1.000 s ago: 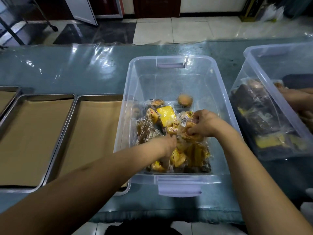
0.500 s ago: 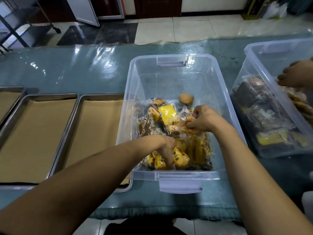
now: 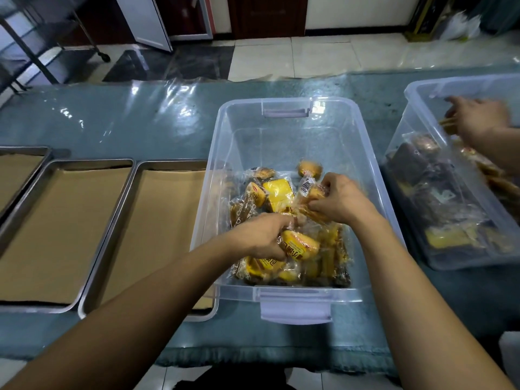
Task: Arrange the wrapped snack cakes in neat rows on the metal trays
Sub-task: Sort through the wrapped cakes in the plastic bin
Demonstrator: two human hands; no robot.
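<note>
A clear plastic bin stands in front of me with a pile of wrapped yellow snack cakes in its near half. Both my hands are inside it. My left hand grips a wrapped yellow cake with brown print, lifted slightly off the pile. My right hand is closed on a clear-wrapped cake with a barcode label. Left of the bin lie metal trays lined with brown paper, with no cakes on them.
A second clear bin at the right holds dark and yellow wrapped cakes; another person's hand reaches into it. The table is covered in teal cloth under clear plastic film. Tiled floor lies beyond.
My left hand has lifted a yellow cake up from the near end of the pile. My right hand stays on its wrapped cake. The other person's hand moved further into the right bin.
</note>
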